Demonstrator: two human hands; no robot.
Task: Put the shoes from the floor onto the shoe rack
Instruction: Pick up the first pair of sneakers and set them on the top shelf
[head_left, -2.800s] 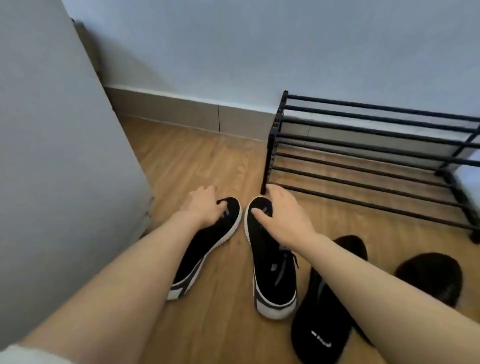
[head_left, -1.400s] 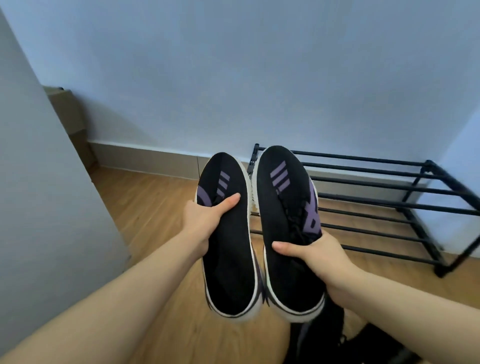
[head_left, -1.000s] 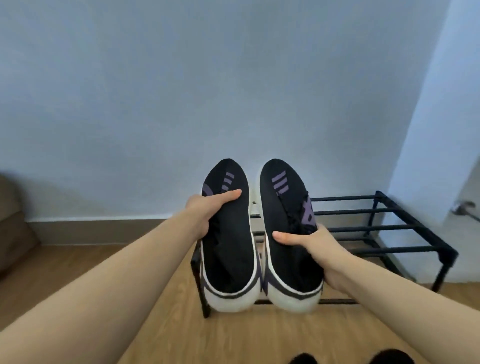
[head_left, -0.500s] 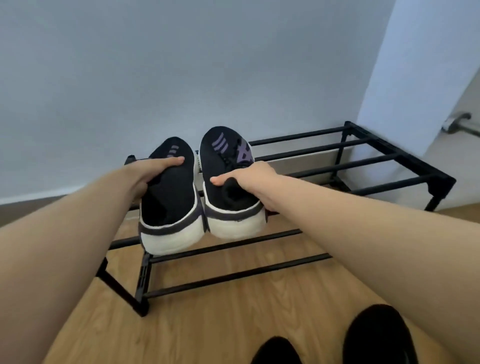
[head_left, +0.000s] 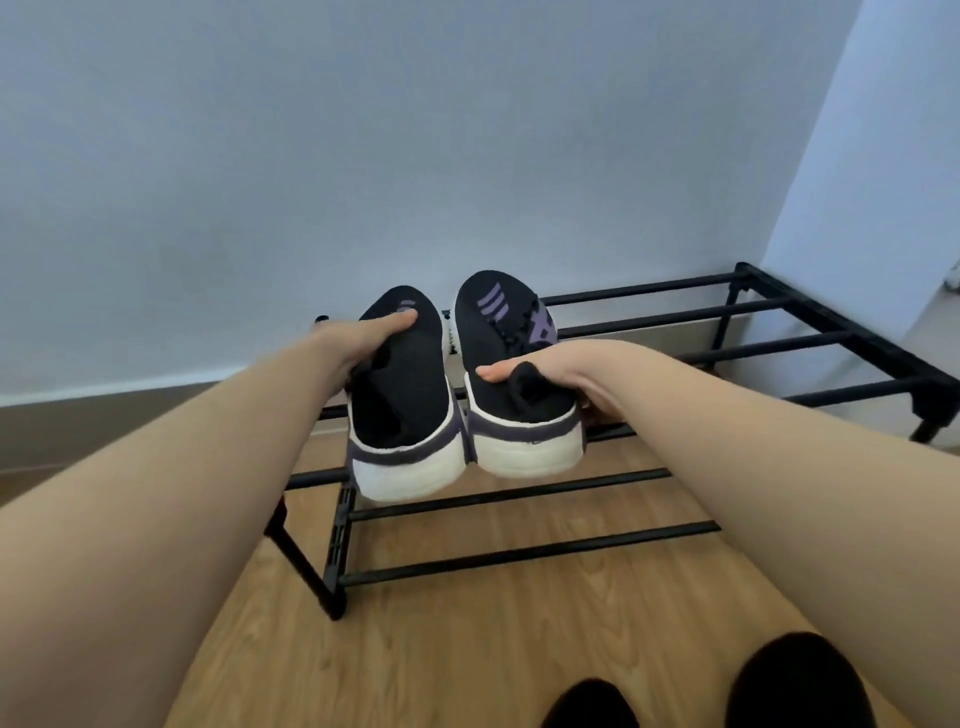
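Two black sneakers with white soles and purple stripes sit side by side, toes toward the wall, on the top bars of the black metal shoe rack (head_left: 753, 340) at its left end. My left hand (head_left: 358, 340) grips the left sneaker (head_left: 402, 410) from its left side. The right sneaker (head_left: 511, 395) is held at its collar by my right hand (head_left: 556, 369). Both heels point toward me. Two black slippers (head_left: 795, 680) lie on the floor at the bottom edge, only their toes visible.
The rack stands against a pale blue wall (head_left: 363, 156) on a wooden floor (head_left: 467, 649). Its right part holds nothing. A white wall corner (head_left: 872, 182) rises just right of the rack. A lower tier of bars (head_left: 519, 556) runs beneath the sneakers.
I lifted both sneakers from the floor and brought them onto the rack's top left end. In the last half second they settled slightly lower on the bars; my hands still hold them.
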